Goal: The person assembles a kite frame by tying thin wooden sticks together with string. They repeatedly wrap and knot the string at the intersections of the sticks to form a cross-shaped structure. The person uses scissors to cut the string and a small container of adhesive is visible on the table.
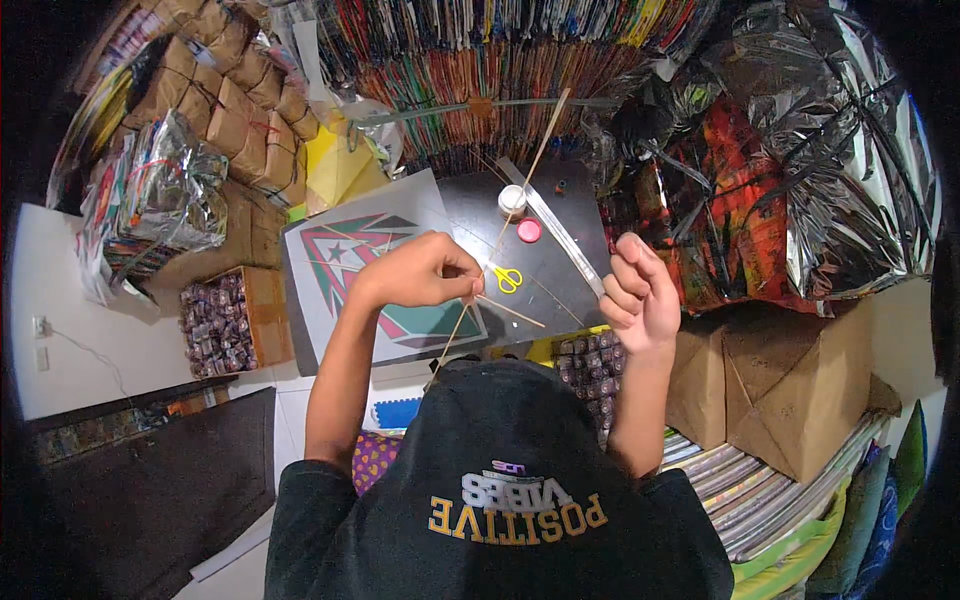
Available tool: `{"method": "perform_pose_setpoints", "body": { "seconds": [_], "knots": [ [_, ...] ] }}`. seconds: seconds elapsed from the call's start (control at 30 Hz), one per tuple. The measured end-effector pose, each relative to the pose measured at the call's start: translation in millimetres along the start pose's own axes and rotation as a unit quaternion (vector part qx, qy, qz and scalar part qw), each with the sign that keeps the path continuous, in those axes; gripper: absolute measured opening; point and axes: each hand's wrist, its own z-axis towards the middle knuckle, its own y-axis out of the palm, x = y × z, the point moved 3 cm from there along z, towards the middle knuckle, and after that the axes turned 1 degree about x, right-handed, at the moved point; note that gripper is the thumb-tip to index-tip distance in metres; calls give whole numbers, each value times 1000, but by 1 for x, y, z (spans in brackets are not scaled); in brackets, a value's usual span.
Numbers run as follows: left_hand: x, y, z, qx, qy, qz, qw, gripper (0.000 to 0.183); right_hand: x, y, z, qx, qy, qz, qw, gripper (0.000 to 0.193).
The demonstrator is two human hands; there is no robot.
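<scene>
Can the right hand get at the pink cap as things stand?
Probably yes. Between right hand and pink cap, the ruler lies flat; the long stick in the left hand passes on the cap's other side. Right fingers are curled; whether they hold anything is unclear.

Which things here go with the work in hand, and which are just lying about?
Likely part of the work:
thin sticks, pinched by the left hand
on the dark table: patterned sheet, yellow scissors, white jar, pink lid, silvery strip

Probably just lying about:
brown wrapped bundles, left
plastic-wrapped pile, right
large brown package, right
</scene>
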Motion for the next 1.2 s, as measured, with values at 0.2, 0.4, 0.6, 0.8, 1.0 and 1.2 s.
{"method": "perform_pose_setpoints", "body": {
  "seconds": [0.2, 0.4, 0.6, 0.8, 1.0, 1.2],
  "knots": [
    [2, -6, -3, 2, 3, 17, 1000, 21, -19, -13, -5, 46, -35, -109, 992, 14],
    [25, -3, 0, 2, 22, 21, 1000, 21, -4, -17, 22, 105, -147, -369, 912, 23],
    [40, 4, 2, -15, 31, 29, 999, 21, 20, 9, 47, 86, -189, -432, 878, 44],
    [39, 1, 2, -21, 12, 9, 1000, 23, 23, 8, 48, 73, -144, -359, 919, 46],
    [16, -4, 0, 0, 21, -5, 1000, 22, 15, 6, 32, 0, -113, -83, 990, 48],
    [8, -14, -1, -7, 16, -1, 1000, 21, -16, -7, -4, -32, -65, -21, 997, 51]
  ]
}}
